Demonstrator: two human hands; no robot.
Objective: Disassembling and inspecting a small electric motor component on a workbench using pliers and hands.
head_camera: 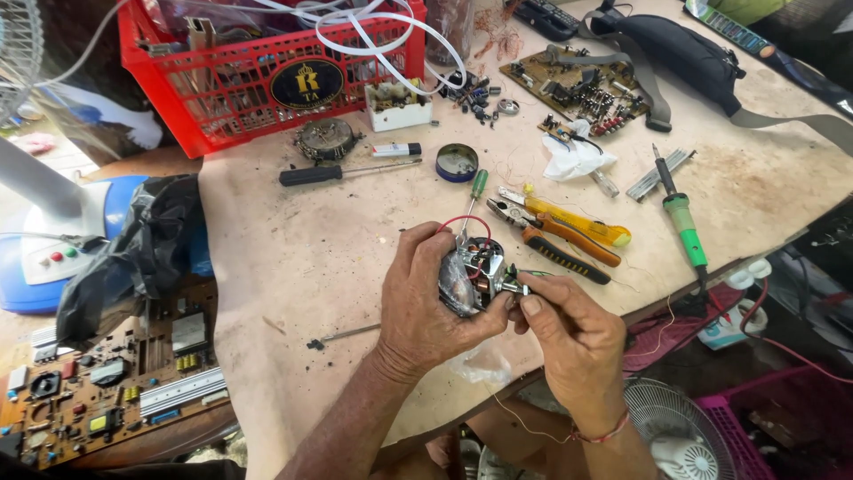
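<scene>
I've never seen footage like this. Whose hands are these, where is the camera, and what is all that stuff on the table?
There is one picture, taken by a camera worn on a person's head, looking down at their own bare hands. The left hand cradles a small electric motor with red wire looping from it; the right hand pinches the metal shaft at its side. They work over a worn workbench. On it lie orange-handled pliers, a green soldering iron, a black-handled screwdriver, a small round tin, a circuit board and a red plastic crate. Another circuit board sits lower left.
</scene>
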